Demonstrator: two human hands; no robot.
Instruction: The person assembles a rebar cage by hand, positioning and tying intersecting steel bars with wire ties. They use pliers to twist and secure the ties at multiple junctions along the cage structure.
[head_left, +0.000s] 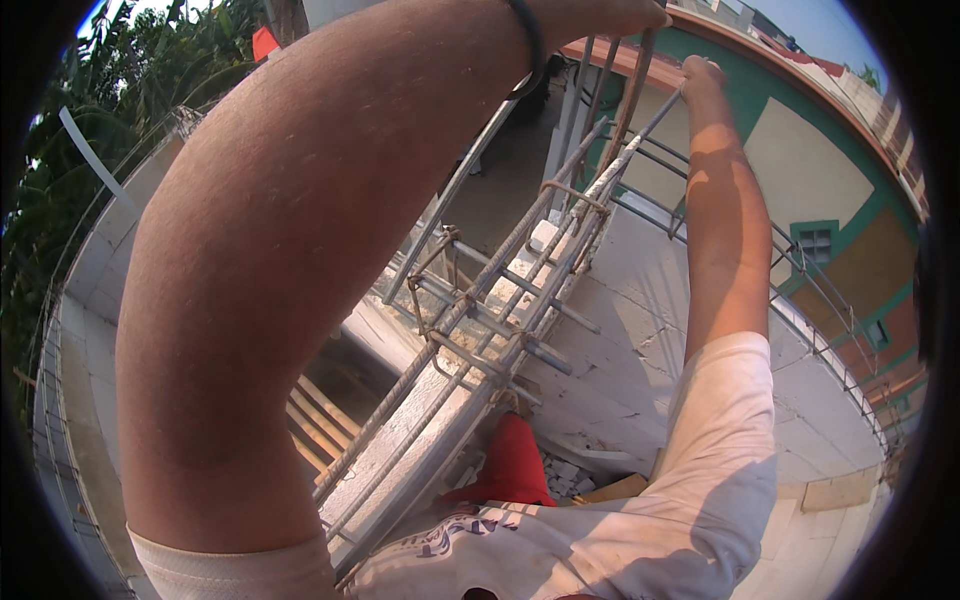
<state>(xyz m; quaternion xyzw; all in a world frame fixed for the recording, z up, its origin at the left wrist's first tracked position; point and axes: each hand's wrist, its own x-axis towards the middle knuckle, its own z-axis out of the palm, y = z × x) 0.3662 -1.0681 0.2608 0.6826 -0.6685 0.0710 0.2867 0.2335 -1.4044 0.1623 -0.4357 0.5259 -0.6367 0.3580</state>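
The right hand (703,70) has its grip closed around the upper end of a bar (661,113), which slants down toward the rebar cage (466,300). The left hand (625,14) (partly cut off above) is near upright rods (631,95); its grip I cannot tell.

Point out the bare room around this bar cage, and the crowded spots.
The broadest bare patch is the pale block surface between the bar cage and the right forearm; a hand could likely pass there. Whether it is level, I cannot tell. It is crowded where crosswise bars meet mid-cage, and near the top, where the right hand grips a rod.
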